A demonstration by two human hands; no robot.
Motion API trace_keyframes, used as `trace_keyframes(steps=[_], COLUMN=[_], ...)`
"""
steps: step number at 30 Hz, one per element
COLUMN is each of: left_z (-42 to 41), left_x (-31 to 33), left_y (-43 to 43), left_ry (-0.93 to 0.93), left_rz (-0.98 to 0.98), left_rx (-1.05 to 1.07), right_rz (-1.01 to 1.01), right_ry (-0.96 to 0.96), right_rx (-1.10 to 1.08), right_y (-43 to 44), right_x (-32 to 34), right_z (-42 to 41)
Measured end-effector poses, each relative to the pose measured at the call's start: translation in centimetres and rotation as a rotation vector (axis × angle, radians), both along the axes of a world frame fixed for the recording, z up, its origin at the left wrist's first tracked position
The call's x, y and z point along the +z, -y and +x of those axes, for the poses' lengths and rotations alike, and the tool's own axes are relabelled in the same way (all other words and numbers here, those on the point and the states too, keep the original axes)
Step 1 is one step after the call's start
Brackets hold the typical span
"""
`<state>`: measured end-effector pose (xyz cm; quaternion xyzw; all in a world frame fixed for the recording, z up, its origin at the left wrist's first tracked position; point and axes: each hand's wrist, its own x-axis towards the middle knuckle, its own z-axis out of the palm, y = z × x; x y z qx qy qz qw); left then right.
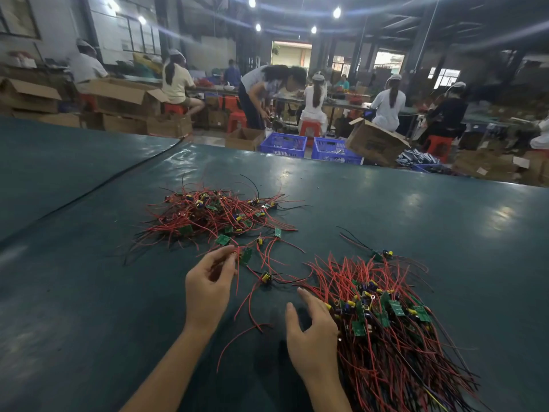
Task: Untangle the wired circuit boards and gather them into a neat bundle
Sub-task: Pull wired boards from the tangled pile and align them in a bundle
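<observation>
Two hands are working low on the dark green surface (pixel 89 307), close to its near edge. I think the wired circuit boards (pixel 222 239) are very light. Each small board looks stiff but easy to hurt, so bending it would be bad. The wires look soft and springy and are catching on each other, so a hard pull could snap a joint. I would say the best place to take hold is on the wire right beside a board, or on the board's edges, lifting slowly.

The left hand (pixel 208 289) is curling its fingers, and its thumb and fingertips are pinching a red wire (pixel 236 278) that is hanging down from them. A small green board (pixel 245 256) is sitting just beside those fingertips; I cannot tell if it belongs to that wire. The right hand (pixel 312 334) is holding nothing. Its fingers are spreading loosely, and its outer side is touching the bundle (pixel 386 337), which is lying by the right part of the near edge, with its wires trailing back toward the person. Between the hands a few loose boards are lying apart, one with a yellow part (pixel 266 277). Farther out, toward the middle of the surface, the tangled pile (pixel 214 215) is lying well apart from the bundle.
</observation>
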<state>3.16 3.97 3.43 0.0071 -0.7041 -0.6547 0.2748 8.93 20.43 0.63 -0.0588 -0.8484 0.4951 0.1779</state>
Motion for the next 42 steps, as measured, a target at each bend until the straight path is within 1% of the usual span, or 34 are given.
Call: trace_keyframes(steps=[2, 6, 8, 10, 12, 14, 16, 18, 19, 21, 24, 27, 29, 31, 36, 38, 39, 40, 42], left_z=[1.0, 1.8, 1.7, 1.9, 2.2, 2.4, 2.5, 2.7, 2.8, 2.9, 3.0, 2.9, 2.8, 2.7, 2.2, 2.0, 2.1, 2.2, 2.6], left_x=[-0.9, -2.0, -2.0, -2.0, -2.0, -2.1, -2.3, -2.4, -2.4, -2.4, -2.3, -2.1, -1.8, -1.4, -1.2, -1.1, -1.0, -1.1, -1.5], left_y=[0.0, 0.2, 0.2, 0.0, -0.3, -0.5, -0.6, -0.6, -0.6, -0.6, -0.5, -0.6, -0.8, -0.9, -0.7, -0.5, -0.4, -0.5, -0.6], left_ry=[-0.013, 0.048, 0.068, 0.060, 0.023, 0.002, -0.010, -0.029, -0.028, -0.020, 0.000, 0.029, 0.056, 0.092, 0.188, 0.201, 0.199, 0.190, 0.142], left_rz=[0.003, -0.099, -0.089, -0.074, -0.106, -0.157, -0.252, -0.366, -0.390, -0.392, -0.347, -0.242, -0.074, 0.101, 0.223, 0.226, 0.196, 0.138, -0.065], left_rx=[-0.014, -0.124, -0.147, -0.166, -0.222, -0.311, -0.394, -0.457, -0.486, -0.518, -0.517, -0.509, -0.521, -0.519, -0.445, -0.455, -0.463, -0.468, -0.434], right_rz=[-0.009, 0.010, -0.001, -0.018, -0.050, -0.094, -0.132, -0.117, -0.080, -0.014, -0.044, -0.133, -0.184, -0.295, -0.519, -0.644, -0.718, -0.793, -0.938], right_ry=[0.000, -0.006, -0.004, -0.001, 0.000, 0.002, -0.006, -0.014, -0.022, -0.050, -0.088, -0.087, -0.106, -0.125, -0.210, -0.255, -0.273, -0.285, -0.287], right_rx=[0.012, 0.015, 0.021, 0.034, 0.052, 0.089, 0.153, 0.240, 0.276, 0.300, 0.217, 0.143, 0.086, 0.026, -0.126, -0.169, -0.178, -0.178, -0.156], right_y=[0.1, 0.2, 0.3, 0.3, 0.3, 0.6, 1.1, 1.6, 1.8, 2.0, 1.8, 1.5, 1.4, 1.3, 0.8, 0.5, 0.4, 0.3, 0.3], right_x=[-0.1, -0.3, -0.2, -0.1, 0.0, 0.2, 0.4, 0.5, 0.4, 0.3, 0.3, 0.4, 0.4, 0.5, 0.7, 1.0, 1.3, 1.5, 2.0], right_z=[0.0, 0.0, 0.0, 0.1, 0.2, 0.3, 0.5, 0.7, 0.9, 1.0, 1.0, 0.8, 0.7, 0.6, 0.2, 0.1, 0.1, 0.2, 0.4])
